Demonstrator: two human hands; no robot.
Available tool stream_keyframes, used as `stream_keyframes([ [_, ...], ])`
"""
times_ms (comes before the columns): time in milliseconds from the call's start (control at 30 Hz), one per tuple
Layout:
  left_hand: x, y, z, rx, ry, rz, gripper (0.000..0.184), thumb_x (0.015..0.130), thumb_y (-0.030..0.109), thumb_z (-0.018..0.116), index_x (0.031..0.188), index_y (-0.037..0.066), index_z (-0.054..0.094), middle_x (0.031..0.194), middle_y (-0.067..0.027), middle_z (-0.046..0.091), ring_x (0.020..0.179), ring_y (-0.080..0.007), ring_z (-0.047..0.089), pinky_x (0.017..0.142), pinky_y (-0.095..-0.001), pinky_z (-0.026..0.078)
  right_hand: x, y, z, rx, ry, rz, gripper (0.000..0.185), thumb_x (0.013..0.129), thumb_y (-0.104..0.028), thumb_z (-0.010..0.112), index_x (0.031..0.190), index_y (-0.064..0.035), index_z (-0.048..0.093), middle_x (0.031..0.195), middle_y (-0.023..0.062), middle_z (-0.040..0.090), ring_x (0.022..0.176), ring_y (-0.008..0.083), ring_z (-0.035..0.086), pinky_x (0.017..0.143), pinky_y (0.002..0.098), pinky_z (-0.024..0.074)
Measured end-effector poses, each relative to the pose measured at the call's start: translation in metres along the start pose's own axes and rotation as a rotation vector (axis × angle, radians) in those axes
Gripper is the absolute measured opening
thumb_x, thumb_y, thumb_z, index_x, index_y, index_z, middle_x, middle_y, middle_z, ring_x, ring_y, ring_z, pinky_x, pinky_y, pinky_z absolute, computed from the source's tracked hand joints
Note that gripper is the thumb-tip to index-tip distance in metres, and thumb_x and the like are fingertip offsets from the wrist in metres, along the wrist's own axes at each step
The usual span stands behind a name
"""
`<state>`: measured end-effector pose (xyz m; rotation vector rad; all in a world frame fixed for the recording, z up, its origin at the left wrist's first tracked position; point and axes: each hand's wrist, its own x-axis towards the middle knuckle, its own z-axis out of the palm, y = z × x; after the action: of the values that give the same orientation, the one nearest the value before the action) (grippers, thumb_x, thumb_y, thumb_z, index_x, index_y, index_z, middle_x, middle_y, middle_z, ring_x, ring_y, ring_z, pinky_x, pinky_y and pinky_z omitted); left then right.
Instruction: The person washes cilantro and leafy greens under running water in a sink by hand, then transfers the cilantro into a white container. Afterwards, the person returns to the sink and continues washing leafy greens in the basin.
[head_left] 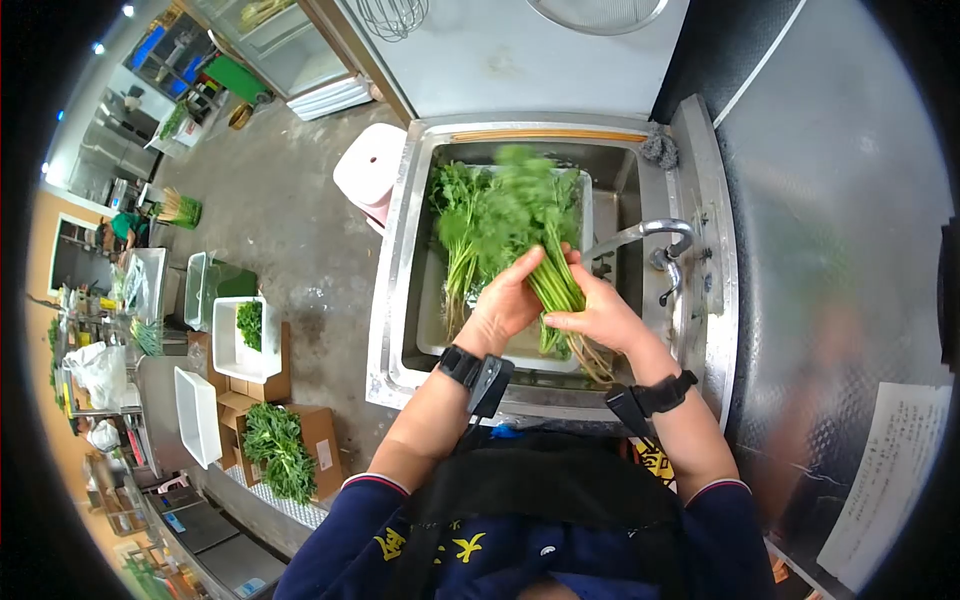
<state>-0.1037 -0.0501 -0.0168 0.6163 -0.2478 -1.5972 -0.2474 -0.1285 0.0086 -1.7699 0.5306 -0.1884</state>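
Over the sink, my left hand [509,300] and my right hand [604,312] are both closed round the stems of a bunch of coriander [556,283]. Its leafy top is blurred and points away from me, while the pale roots hang toward the sink's near edge. More coriander [458,225] lies to the left in a white tub [587,205] that stands in the metal sink [627,170]. The faucet [640,232] reaches in from the right, close to my right hand. Part of the tub's inside is hidden by leaves and hands.
Steel wool [659,151] sits at the sink's far right corner. A pink-and-white stool [370,165] stands left of the sink. Farther left are white bins [232,345], cardboard boxes [318,440] and leafy greens [280,452]. A metal wall with a paper sheet [880,480] bounds the right side.
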Motion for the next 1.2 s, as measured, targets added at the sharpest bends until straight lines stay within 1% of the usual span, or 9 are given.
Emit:
stream_keyframes([
  [133, 0.009, -0.001, 0.0, -0.023, 0.089, -0.038, 0.038, 0.083, 0.015, 0.057, 0.118, 0.004, 0.047, 0.114, -0.0119, 0.053, 0.105, -0.0246, 0.051, 0.091, -0.0395, 0.04, -0.002, 0.018, -0.017, 0.265, 0.025, 0.144, 0.04, 0.079, -0.019, 0.063, 0.113, -0.0013, 0.053, 0.101, 0.0047, 0.057, 0.089, 0.0099, 0.053, 0.08, 0.0255, 0.0413],
  [200, 0.012, 0.0, 0.0, -0.004, 0.092, -0.031, 0.037, 0.084, 0.015, 0.056, 0.117, 0.002, 0.048, 0.11, -0.0119, 0.056, 0.101, -0.0238, 0.054, 0.09, -0.0373, 0.041, 0.0, 0.02, -0.023, 0.179, 0.103, 0.14, 0.033, 0.08, -0.02, 0.062, 0.107, -0.0007, 0.059, 0.095, 0.0034, 0.059, 0.083, 0.0108, 0.053, 0.076, 0.0255, 0.0423],
  [267, 0.018, 0.002, -0.003, 0.113, 0.142, -0.099, 0.032, 0.083, 0.014, 0.057, 0.112, 0.001, 0.053, 0.105, -0.011, 0.059, 0.096, -0.0218, 0.056, 0.089, -0.0357, 0.042, 0.003, 0.016, -0.034, -0.245, 0.161, 0.058, 0.034, 0.078, -0.021, 0.065, 0.103, 0.0008, 0.061, 0.094, 0.0094, 0.061, 0.079, 0.0137, 0.058, 0.07, 0.0268, 0.0459],
  [333, 0.022, 0.003, 0.001, 0.162, 0.184, -0.127, 0.028, 0.082, 0.012, 0.058, 0.106, -0.001, 0.057, 0.098, -0.0099, 0.062, 0.091, -0.02, 0.058, 0.085, -0.0333, 0.043, 0.005, 0.018, -0.038, -0.189, 0.218, 0.041, 0.029, 0.077, -0.02, 0.065, 0.097, 0.0011, 0.062, 0.088, 0.0056, 0.06, 0.073, 0.0113, 0.057, 0.066, 0.0259, 0.0459],
  [433, 0.031, 0.0, 0.01, 0.326, 0.249, 0.022, 0.024, 0.079, 0.008, 0.06, 0.099, -0.005, 0.059, 0.092, -0.0101, 0.063, 0.083, -0.0184, 0.06, 0.076, -0.0302, 0.046, 0.011, 0.034, -0.046, 0.268, 0.167, 0.282, 0.015, 0.079, -0.018, 0.062, 0.089, -0.006, 0.059, 0.085, -0.0014, 0.057, 0.072, 0.0057, 0.052, 0.061, 0.0204, 0.0425],
  [667, 0.053, -0.005, 0.017, 0.391, 0.395, 0.025, 0.026, 0.072, 0.008, 0.067, 0.088, -0.012, 0.062, 0.088, -0.0144, 0.063, 0.084, -0.0181, 0.058, 0.078, -0.0287, 0.042, 0.008, 0.041, -0.055, 0.369, 0.259, 0.245, 0.025, 0.08, -0.02, 0.061, 0.098, -0.0042, 0.056, 0.088, 0.0012, 0.057, 0.077, 0.0076, 0.053, 0.065, 0.0226, 0.0451],
  [800, 0.061, -0.011, 0.017, 0.513, 0.324, 0.128, 0.022, 0.071, 0.007, 0.066, 0.088, -0.006, 0.064, 0.089, -0.0105, 0.064, 0.082, -0.0167, 0.059, 0.075, -0.0287, 0.043, 0.013, 0.043, -0.067, 0.041, 0.219, 0.287, 0.032, 0.076, -0.021, 0.065, 0.098, 0.0, 0.057, 0.079, 0.0005, 0.058, 0.067, 0.0085, 0.054, 0.06, 0.0224, 0.0449],
  [1000, 0.063, -0.001, 0.017, 0.472, 0.286, 0.16, 0.018, 0.073, 0.005, 0.064, 0.088, -0.004, 0.064, 0.086, -0.0086, 0.065, 0.079, -0.016, 0.061, 0.071, -0.0277, 0.046, 0.005, 0.045, -0.078, 0.538, 0.338, 0.359, 0.023, 0.077, -0.022, 0.065, 0.092, -0.0057, 0.059, 0.075, -0.0013, 0.057, 0.064, 0.0069, 0.051, 0.058, 0.021, 0.0406],
  [1200, 0.068, -0.004, 0.024, 0.43, 0.292, 0.103, 0.016, 0.074, 0.002, 0.062, 0.089, -0.004, 0.063, 0.088, -0.0099, 0.064, 0.079, -0.0166, 0.061, 0.07, -0.0267, 0.047, 0.012, 0.036, -0.074, 0.28, 0.285, 0.267, 0.026, 0.073, -0.021, 0.065, 0.092, -0.0044, 0.058, 0.078, 0.0005, 0.057, 0.069, 0.0088, 0.05, 0.061, 0.0227, 0.0401],
])
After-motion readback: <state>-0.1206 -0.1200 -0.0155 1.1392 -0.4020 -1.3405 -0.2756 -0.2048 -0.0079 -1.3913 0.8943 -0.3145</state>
